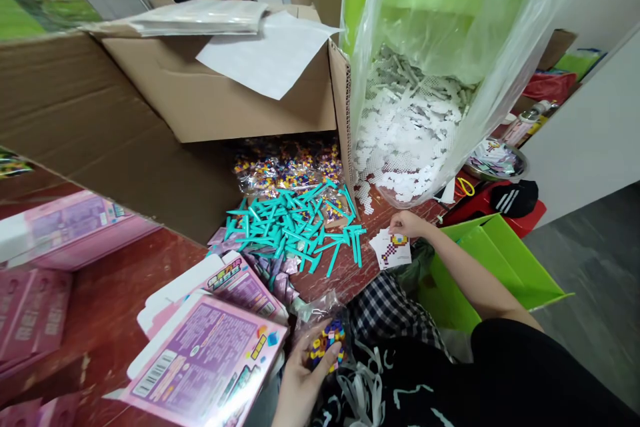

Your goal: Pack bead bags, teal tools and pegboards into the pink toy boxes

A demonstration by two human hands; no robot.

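My left hand is closed around a clear plastic bag of coloured beads, held low near my lap. On the right, the fingers of my right hand pinch at the top of some white printed cards by the table edge; the front card carries a pixel-style picture. Between the hands and the cardboard box lies a heap of teal plastic sticks. Flattened pink and purple boxes rest beside my left hand, one overlapping another.
A large cardboard box lies on its side, with bagged beads inside. A clear bag of white perforated pieces stands behind. Right are a green bin, a metal bowl and a black cap. Pink boxes line the left.
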